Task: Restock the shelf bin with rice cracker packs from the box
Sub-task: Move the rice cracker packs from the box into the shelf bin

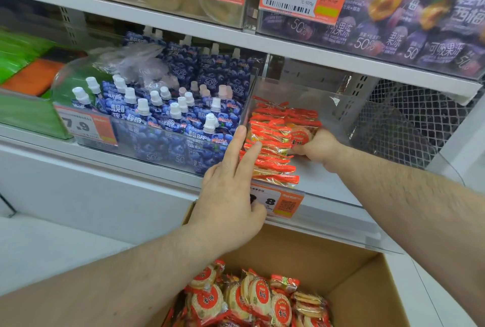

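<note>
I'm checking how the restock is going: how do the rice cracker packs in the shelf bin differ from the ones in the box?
The packs in the shelf bin stand on edge in a tidy row; the packs in the cardboard box lie loose, mostly face up. The right hand grips a bin pack and the left hand steadies the row; no hand touches the box packs. Both share red-and-clear wrappers.

My left hand and right hand are bare: no gloves, rings, watch or wristband. Both forearms are uncovered, with no sleeve showing, and fine dark hair runs along them, thicker on my right forearm. My fingernails are short and unpainted.
</note>
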